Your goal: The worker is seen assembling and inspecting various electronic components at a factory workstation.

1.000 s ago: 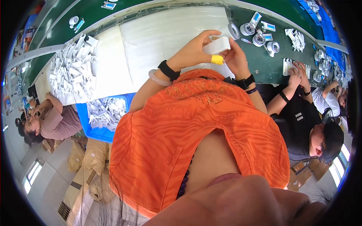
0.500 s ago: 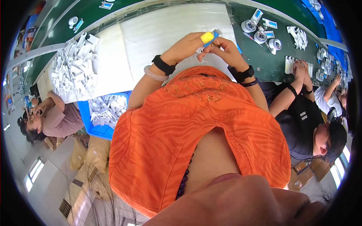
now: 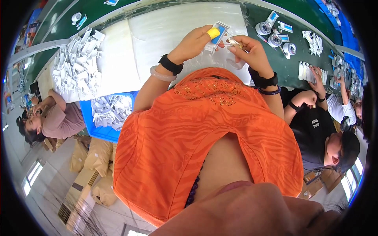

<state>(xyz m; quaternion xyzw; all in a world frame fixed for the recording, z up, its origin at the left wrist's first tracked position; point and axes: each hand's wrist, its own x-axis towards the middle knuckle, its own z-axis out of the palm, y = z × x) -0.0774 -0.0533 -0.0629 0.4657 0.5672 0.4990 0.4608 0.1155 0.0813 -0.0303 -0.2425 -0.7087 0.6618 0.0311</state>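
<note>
In my left hand is a small white plastic case with a blue panel, tilted over the padded work surface. A yellow cover wraps a digit of that hand and presses on the case. Close beside it, my right hand has its fingertips pinched together at the case's lower right edge. Something thin and wire-like runs from those fingertips toward the case; its kind is too small to make out. White translucent sheeting shows under my right hand.
White plastic parts are heaped at the left, above a blue bin of similar parts. Round white units and blue-panelled cases lie on the green table at right. Co-workers sit on both sides.
My hands have drawn slightly apart, my right hand moving right. The case has turned so its blue panel shows more fully. At right, a co-worker's hands have separated.
</note>
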